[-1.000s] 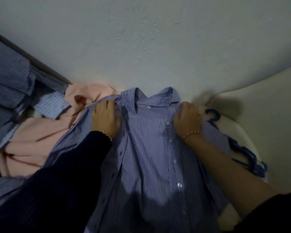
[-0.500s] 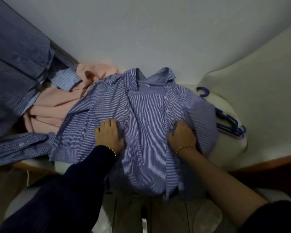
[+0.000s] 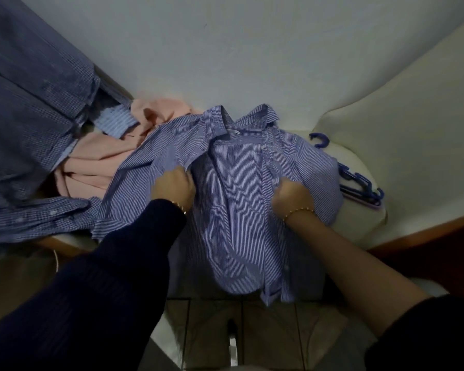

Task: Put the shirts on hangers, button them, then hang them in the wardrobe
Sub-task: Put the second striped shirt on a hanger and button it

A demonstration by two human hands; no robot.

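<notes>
Closest to you, the glossy floor tiles (image 3: 212, 330) show between your arms. Your left arm wears a dark ribbed knit sleeve (image 3: 105, 277); the right forearm is bare, and each wrist carries a thin gold bead bracelet (image 3: 298, 211).

Your left grip (image 3: 173, 190) is curled tight, bunching one front edge of the striped shirt (image 3: 239, 223). Your right grip (image 3: 292, 195) is fisted round the other front edge, the one with the row of small round white buttons (image 3: 268, 163).

The shirt is thin blue-and-white pinstriped cotton. It lies creased and open on the cream padded seat (image 3: 364, 223), collar away from you, and its hem hangs off the front edge.

Just right of it lie blue plastic hangers (image 3: 362, 186), with one hook curling up. To the left, a soft pink garment (image 3: 91, 162) sits crumpled and partly under the shirt's shoulder. Beyond that lies a dark blue checked shirt (image 3: 24, 116). A plain pale wall (image 3: 225, 49) stands behind everything.
</notes>
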